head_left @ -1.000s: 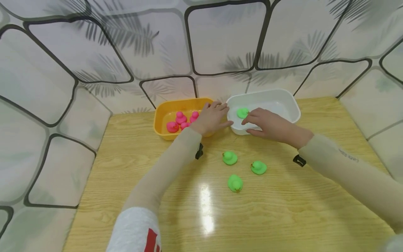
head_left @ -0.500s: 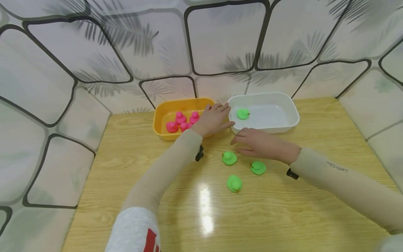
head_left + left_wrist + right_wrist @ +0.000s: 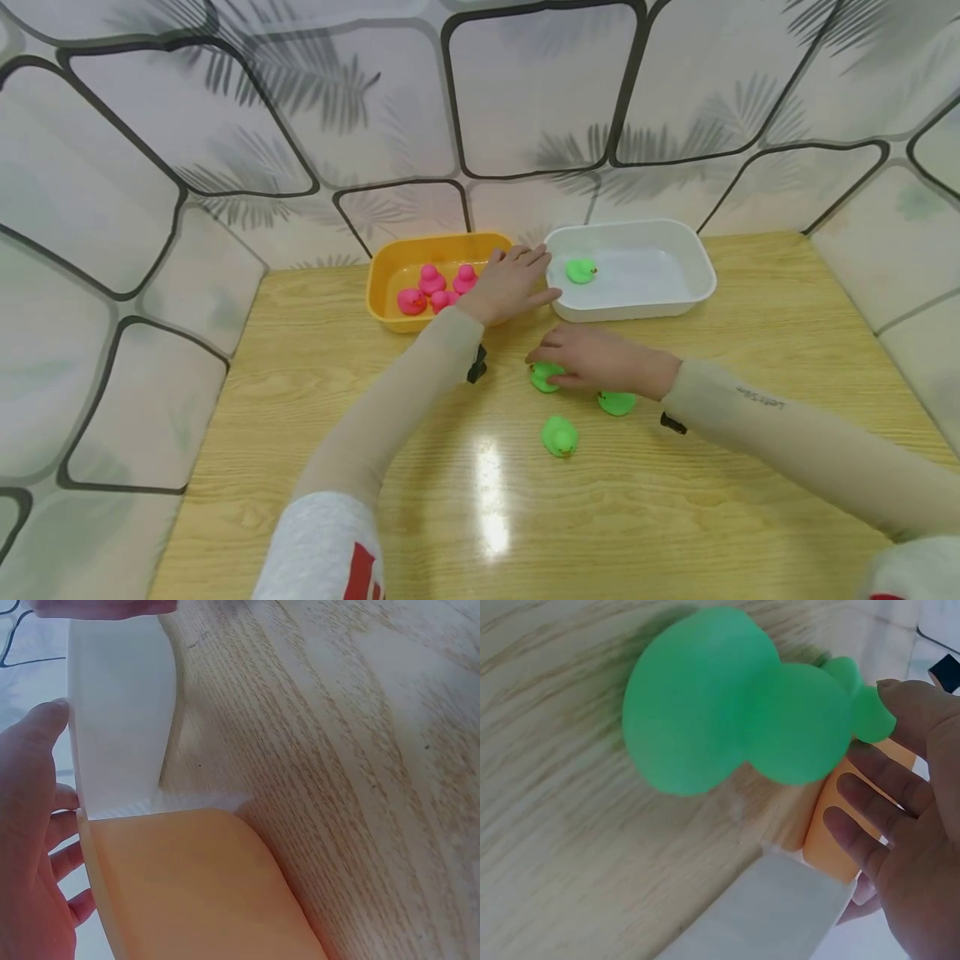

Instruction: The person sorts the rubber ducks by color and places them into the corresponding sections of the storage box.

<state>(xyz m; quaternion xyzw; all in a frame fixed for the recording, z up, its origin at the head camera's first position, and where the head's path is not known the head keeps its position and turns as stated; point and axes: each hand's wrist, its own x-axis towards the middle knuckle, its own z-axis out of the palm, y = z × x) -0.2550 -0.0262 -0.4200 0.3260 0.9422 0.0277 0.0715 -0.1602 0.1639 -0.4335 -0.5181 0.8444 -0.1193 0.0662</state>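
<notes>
My left hand spreads flat across the neighbouring rims of an orange tub and a white tub. In the left wrist view its fingers lie along the outer rims. My right hand reaches down over a green rubber duck, thumb and index fingertips right at its sides; the other fingers are extended. In the right wrist view that duck shows partly behind another green duck. Two more green ducks stand on the table, one partly under the right hand and one nearer me.
Several pink rubber ducks sit in the orange tub, some hidden by my left hand. One green duck sits in the white tub. Both tubs stand at the back of the wooden table, against a patterned wall.
My right hand has left the green duck inside the white tub and come toward me, down to a green duck on the table. The white tub has settled slightly; my left hand stays put.
</notes>
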